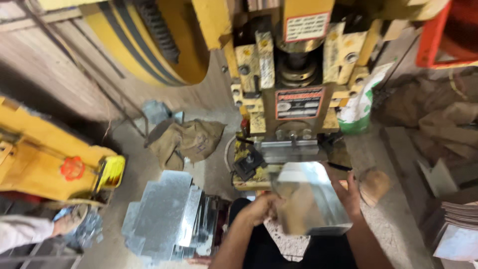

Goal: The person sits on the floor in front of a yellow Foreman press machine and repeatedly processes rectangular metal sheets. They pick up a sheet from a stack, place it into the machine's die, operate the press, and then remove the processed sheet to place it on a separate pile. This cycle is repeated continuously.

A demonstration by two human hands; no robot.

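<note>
left hand [260, 208]: clenched on the near-left edge of the shiny folded galvanised sheet-metal piece [309, 199], fingers wrapped over the rim.
right hand [351, 192]: grasping the right side of the same piece, thumb on top, fingers underneath, as far as the blur allows.
sheet piece: held between both hands, just in front of the press bed, tilted a bit toward the person; far edge close to the tooling, not clearly under it.
grip advice: judging by this, keep both hands on the outer edges, fingertips clear of the far edge that goes under the ram; raw edges look sharp.
alignment advice: level the piece and square its far edge to the grey steel die block [289, 149] just beyond the hands before feeding.
left of left hand: stack of flat galvanised sheet blanks [164, 214] on the floor, near.
beyond hands: yellow power press frame [294, 74] with ram above the die.
far left: brown sack [186, 142] on the floor, large yellow flywheel [149, 45] above.
lower left corner: another person's hand [69, 221], well apart.
</note>
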